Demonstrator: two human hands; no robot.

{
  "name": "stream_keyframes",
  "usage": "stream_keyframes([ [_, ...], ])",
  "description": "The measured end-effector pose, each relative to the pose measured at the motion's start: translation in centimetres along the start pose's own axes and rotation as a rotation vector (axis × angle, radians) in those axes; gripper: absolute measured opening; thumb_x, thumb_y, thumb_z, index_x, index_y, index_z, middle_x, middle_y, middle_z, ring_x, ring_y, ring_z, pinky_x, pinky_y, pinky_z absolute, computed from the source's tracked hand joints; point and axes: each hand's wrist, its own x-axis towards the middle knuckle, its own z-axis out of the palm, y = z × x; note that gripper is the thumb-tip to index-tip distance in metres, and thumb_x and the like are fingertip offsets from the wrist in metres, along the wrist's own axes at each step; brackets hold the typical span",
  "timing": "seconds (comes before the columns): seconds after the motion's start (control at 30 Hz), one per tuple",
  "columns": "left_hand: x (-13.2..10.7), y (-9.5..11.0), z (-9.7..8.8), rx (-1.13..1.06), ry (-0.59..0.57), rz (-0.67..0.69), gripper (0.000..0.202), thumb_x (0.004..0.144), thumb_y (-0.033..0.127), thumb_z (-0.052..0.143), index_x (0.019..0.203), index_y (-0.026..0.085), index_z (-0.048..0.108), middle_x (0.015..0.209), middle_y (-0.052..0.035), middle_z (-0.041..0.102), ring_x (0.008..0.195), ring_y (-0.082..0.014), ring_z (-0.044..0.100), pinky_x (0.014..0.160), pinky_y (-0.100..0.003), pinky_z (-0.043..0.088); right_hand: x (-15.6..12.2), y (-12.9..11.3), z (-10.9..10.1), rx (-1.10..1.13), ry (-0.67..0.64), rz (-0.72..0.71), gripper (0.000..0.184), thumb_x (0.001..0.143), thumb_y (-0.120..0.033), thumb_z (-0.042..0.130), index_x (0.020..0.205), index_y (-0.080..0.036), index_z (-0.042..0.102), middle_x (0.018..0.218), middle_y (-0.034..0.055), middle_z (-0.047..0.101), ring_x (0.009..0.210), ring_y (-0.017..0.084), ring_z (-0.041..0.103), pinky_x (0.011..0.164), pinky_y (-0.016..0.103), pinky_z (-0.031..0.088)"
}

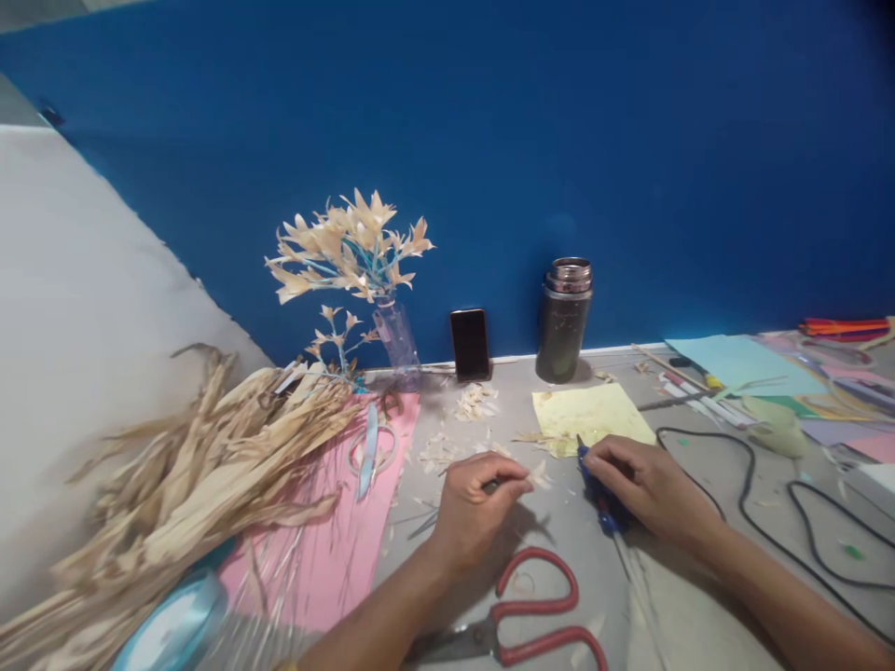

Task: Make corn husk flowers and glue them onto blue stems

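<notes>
two hands (472, 508) (650, 485), one glue gun (594, 489), one phone (470, 345)

The left hand (470, 505) and the right hand (650, 486) are bare, their slender fingers (612, 460) uncovered to the tips. Just behind the fingers, each hand tapers smoothly into a narrow, bare wrist (711, 537); farther back from them, the bare forearms (388, 596) broaden gently. Fingernails are too blurred to tell.
</notes>
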Motion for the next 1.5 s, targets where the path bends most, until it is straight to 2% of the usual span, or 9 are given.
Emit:
stream_keyframes([
  [0.13,0.0,-0.3,0.0,-0.092,0.054,-0.108,0.013,0.067,0.013,0.078,0.076,0.022,0.081,0.068,-0.0037,0.073,0.066,-0.0187,0.063,0.067,-0.029,0.047,0.0,0.4,0.3,-0.010,-0.037,0.019,0.033,0.093,-0.042,0.049,0.069,-0.023,0.062,0.065,0.0022,0.067,0.063,0.020,0.061,0.063,0.032,0.045],
  [0.37,0.3,-1.3,0.0,-0.298,0.064,-0.264,0.003,0.066,0.019,0.077,0.066,0.017,0.074,0.056,-0.0020,0.067,0.054,-0.0146,0.058,0.057,-0.028,0.045,0.1,1.2,0.5,-0.066,-0.104,0.058,0.037,0.096,-0.047,0.047,0.073,-0.023,0.063,0.069,0.0022,0.069,0.066,0.020,0.062,0.065,0.032,0.047],
  [0.7,1.3,-2.3,-0.7,-0.638,0.081,-0.560,0.030,0.054,0.025,0.087,0.071,0.015,0.064,0.070,-0.0074,0.074,0.055,-0.0139,0.066,0.057,-0.024,0.046,1.2,2.0,-0.6,-0.071,0.071,0.140,0.037,0.091,-0.051,0.050,0.078,-0.023,0.069,0.073,0.0044,0.073,0.062,0.021,0.063,0.061,0.032,0.048],
  [0.83,1.6,-2.6,-0.9,-0.696,0.099,-0.594,0.038,0.051,0.026,0.089,0.072,0.015,0.060,0.067,-0.0058,0.073,0.054,-0.0142,0.066,0.053,-0.022,0.044,3.2,0.3,-1.5,-0.204,-0.043,0.101,0.033,0.093,-0.046,0.046,0.079,-0.024,0.066,0.074,0.0037,0.072,0.066,0.022,0.064,0.063,0.031,0.046],
  [0.97,1.9,-2.9,-1.2,-0.743,0.135,-0.583,0.038,0.053,0.027,0.090,0.072,0.015,0.059,0.066,-0.0040,0.071,0.053,-0.0124,0.064,0.053,-0.021,0.044,7.7,-2.2,-1.5,-0.435,-0.228,0.030,0.028,0.093,-0.033,0.046,0.079,-0.023,0.067,0.082,0.0051,0.075,0.076,0.023,0.067,0.064,0.030,0.042],
  [1.13,2.7,-3.1,-2.2,-0.779,0.232,-0.497,0.037,0.057,0.030,0.090,0.072,0.015,0.059,0.068,-0.0010,0.069,0.054,-0.0089,0.061,0.056,-0.021,0.046,14.2,-3.7,1.4,-0.497,-0.353,0.020,0.017,0.093,-0.023,0.058,0.083,-0.020,0.072,0.091,0.0067,0.076,0.083,0.022,0.069,0.069,0.030,0.047],
  [1.23,3.2,-3.1,-2.9,-0.772,0.293,-0.471,0.038,0.058,0.031,0.090,0.073,0.014,0.059,0.069,-0.0003,0.069,0.053,-0.0082,0.060,0.052,-0.019,0.044,16.9,-3.7,4.0,-0.524,-0.448,0.013,0.018,0.097,-0.032,0.062,0.105,-0.018,0.069,0.108,0.0066,0.071,0.093,0.020,0.068,0.082,0.037,0.055],
  [1.33,3.5,-3.4,-3.4,-0.776,0.350,-0.452,0.039,0.058,0.032,0.090,0.073,0.015,0.058,0.067,0.0011,0.067,0.052,-0.0074,0.058,0.051,-0.019,0.043,18.4,-3.4,6.1,-0.566,-0.514,0.015,0.030,0.098,-0.035,0.062,0.123,-0.019,0.063,0.125,0.0082,0.065,0.104,0.022,0.066,0.088,0.044,0.057],
  [1.5,3.8,-4.2,-3.9,-0.756,0.411,-0.438,0.042,0.055,0.035,0.090,0.072,0.015,0.057,0.067,0.0011,0.067,0.049,-0.0064,0.055,0.048,-0.018,0.039,19.0,-3.1,8.0,-0.623,-0.607,0.007,0.032,0.097,-0.034,0.063,0.125,-0.018,0.061,0.127,0.0089,0.064,0.105,0.024,0.066,0.088,0.045,0.057],
])
